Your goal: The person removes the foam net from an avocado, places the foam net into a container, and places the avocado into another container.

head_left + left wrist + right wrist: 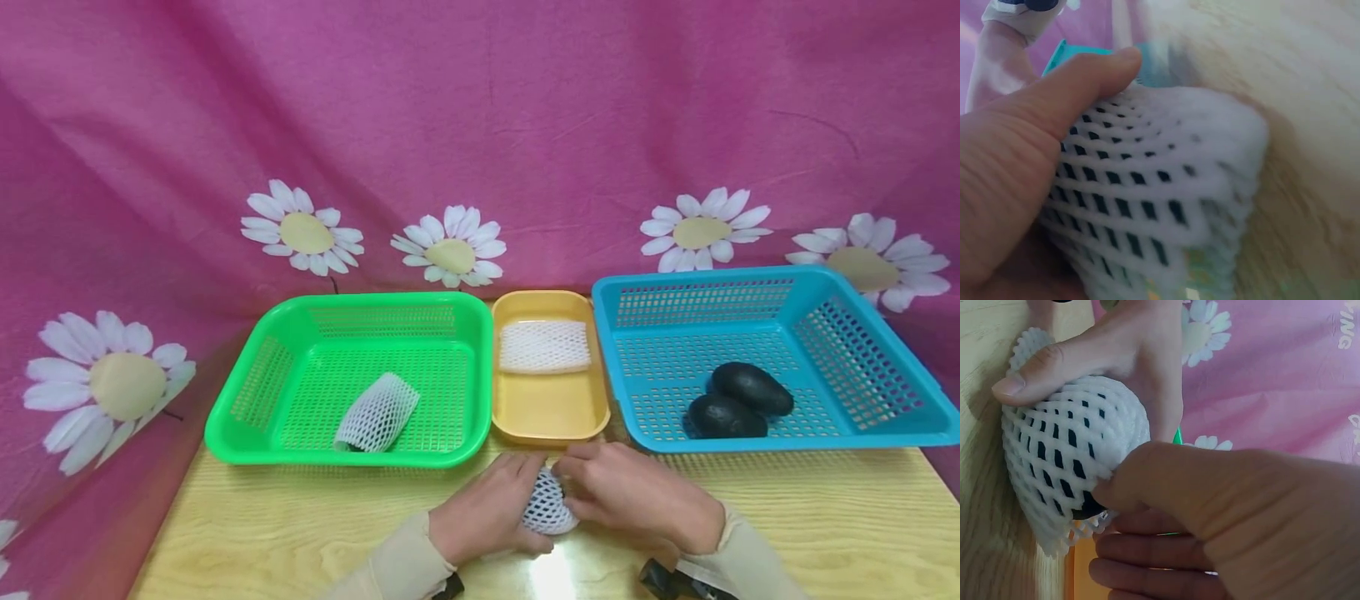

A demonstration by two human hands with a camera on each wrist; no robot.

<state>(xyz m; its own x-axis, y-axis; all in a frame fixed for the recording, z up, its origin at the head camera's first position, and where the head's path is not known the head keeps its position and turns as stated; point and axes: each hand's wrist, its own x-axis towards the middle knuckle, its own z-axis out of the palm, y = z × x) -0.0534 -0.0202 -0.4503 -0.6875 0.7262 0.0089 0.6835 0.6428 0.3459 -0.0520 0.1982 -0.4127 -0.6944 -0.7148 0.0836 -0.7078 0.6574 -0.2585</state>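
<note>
In the head view, a white foam net sleeve (546, 504) with a dark avocado inside sits between my hands, low over the table. My left hand (491, 508) grips it from the left, with the thumb laid across the net in the left wrist view. From the other side, my right hand (637, 492) pinches the net's open edge. Dark avocado skin (1088, 509) shows at that opening in the right wrist view, beside the right thumb (1147, 478). Two bare black avocados (750, 387) lie in the blue basket (787, 443).
At the left, a green basket (352, 458) holds a sleeved avocado (378, 412). A yellow tray (551, 417) between the baskets holds flat white foam nets (545, 347). Behind hangs a pink cloth (480, 125) with daisies. The wooden table (300, 525) extends in front.
</note>
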